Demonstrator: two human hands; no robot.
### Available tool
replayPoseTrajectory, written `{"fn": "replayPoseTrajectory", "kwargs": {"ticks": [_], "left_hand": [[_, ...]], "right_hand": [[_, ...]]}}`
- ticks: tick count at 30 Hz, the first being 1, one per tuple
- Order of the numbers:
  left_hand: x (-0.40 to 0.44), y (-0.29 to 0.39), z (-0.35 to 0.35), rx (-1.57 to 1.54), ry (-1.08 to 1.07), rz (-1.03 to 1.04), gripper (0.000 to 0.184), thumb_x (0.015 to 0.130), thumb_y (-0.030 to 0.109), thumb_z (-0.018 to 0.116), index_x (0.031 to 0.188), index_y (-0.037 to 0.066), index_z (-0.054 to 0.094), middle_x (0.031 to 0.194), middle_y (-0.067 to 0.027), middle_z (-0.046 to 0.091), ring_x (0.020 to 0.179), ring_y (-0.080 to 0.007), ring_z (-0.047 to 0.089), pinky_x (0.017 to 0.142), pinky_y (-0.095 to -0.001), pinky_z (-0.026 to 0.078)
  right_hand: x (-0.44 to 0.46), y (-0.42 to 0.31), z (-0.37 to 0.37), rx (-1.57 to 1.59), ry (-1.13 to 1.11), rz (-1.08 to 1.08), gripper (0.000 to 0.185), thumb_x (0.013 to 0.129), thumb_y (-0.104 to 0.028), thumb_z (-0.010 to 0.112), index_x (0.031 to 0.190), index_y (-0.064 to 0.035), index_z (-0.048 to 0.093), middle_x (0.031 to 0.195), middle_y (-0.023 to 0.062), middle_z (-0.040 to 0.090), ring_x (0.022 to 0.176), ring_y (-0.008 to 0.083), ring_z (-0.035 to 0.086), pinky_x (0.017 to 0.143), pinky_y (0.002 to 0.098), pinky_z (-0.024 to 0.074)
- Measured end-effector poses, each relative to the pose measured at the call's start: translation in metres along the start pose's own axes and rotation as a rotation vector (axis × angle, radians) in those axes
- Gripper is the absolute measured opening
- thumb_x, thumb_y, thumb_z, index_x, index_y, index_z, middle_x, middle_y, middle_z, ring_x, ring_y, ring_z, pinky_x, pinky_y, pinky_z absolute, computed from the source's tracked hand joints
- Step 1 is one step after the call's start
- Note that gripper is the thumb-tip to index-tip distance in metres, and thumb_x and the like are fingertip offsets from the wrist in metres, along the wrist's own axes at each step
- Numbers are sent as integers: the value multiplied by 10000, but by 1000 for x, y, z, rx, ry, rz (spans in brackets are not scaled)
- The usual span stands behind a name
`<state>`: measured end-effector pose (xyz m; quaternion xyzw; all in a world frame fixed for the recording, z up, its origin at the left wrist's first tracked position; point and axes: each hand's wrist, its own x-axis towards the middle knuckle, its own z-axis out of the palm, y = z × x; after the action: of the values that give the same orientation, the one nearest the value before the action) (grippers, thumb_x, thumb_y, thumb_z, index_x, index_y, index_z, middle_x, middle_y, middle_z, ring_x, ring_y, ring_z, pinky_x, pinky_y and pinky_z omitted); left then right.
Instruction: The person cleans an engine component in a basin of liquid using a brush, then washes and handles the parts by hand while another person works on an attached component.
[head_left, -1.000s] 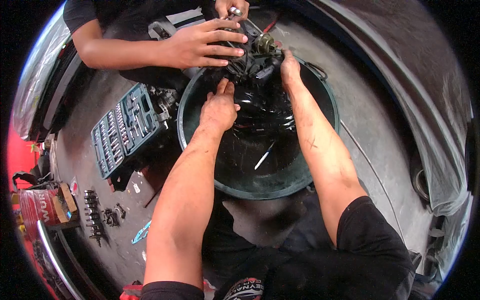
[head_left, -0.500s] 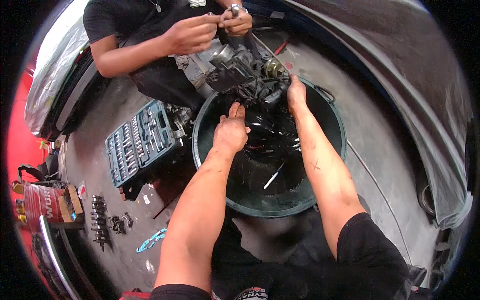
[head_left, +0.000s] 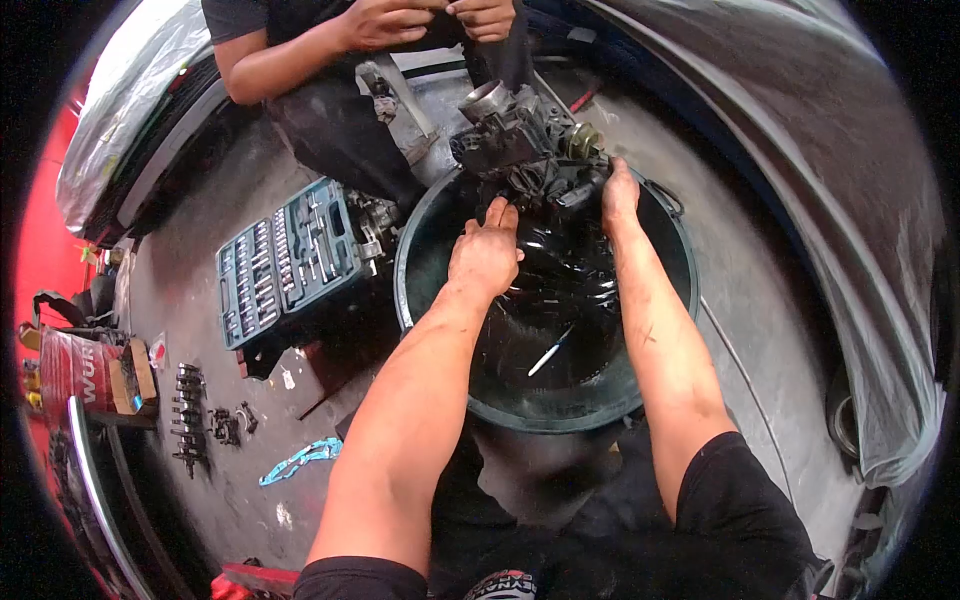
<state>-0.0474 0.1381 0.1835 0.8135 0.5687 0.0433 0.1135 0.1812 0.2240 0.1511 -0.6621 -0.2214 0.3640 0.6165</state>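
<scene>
Black assembly (head_left: 530, 150) over the far rim of the tub (head_left: 540, 420): co-worker's hands (head_left: 390, 22) now off it, so we alone apparently steady it, right hand (head_left: 620, 190) grasping, left hand (head_left: 485, 258) uncertain.

A socket set (head_left: 290, 262) and crankshaft (head_left: 187, 418) mark this as a mechanic's workshop.

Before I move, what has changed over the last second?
The co-worker's hand that was spread over the mechanical assembly has drawn back toward the top of the view, beside their other hand. The framing has shifted a little too. The wearer's left hand and right hand stay at the assembly above the tub; the white pen-like stick stays inside it.
</scene>
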Motion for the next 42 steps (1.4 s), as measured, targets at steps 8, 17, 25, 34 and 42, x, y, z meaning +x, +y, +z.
{"fn": "replayPoseTrajectory", "kwargs": {"ticks": [8, 17, 25, 34, 42], "left_hand": [[-2, -1, -6, -16, -51, -28, 688, 892, 221, 673, 1488, 81, 358, 1614, -63, 266, 1270, -384, 500, 1033, -466, 462], [4, -11, 7, -43, 9, -8, 705, 871, 269, 704, 1476, 84, 391, 1606, -64, 283, 1302, -420, 480, 1076, -454, 434], [-5, -15, -11, -100, -15, -48, 703, 834, 328, 749, 1430, 93, 458, 1565, -41, 358, 1251, -355, 537, 1042, -434, 461], [-6, -13, -12, -79, 6, -29, 731, 839, 362, 742, 1425, 28, 458, 1548, -93, 387, 1332, -310, 478, 1087, -400, 415], [-5, -13, -11, -88, 5, -11, 727, 829, 353, 754, 1408, 16, 471, 1542, -105, 393, 1339, -310, 471, 1093, -398, 408]], "right_hand": [[1, 2, 1, -37, -46, -79, 617, 896, -423, 566, 1208, 107, 615, 1268, 209, 618, 1170, 267, 556, 1024, 349, 382], [-12, -2, 2, 103, -151, -41, 597, 927, -434, 555, 1217, 82, 629, 1223, 167, 642, 1113, 244, 568, 1015, 337, 388], [-10, 1, 9, 109, -303, -72, 459, 915, -364, 567, 1136, 19, 688, 1128, 114, 677, 1012, 204, 586, 939, 344, 427], [-21, -18, 5, 222, -413, 104, 407, 922, -369, 584, 1123, -30, 686, 1063, 92, 686, 933, 203, 620, 868, 330, 481], [-4, -11, 3, 188, -428, 85, 390, 915, -353, 596, 1119, -36, 691, 1030, 81, 690, 888, 187, 623, 842, 310, 486]]}}
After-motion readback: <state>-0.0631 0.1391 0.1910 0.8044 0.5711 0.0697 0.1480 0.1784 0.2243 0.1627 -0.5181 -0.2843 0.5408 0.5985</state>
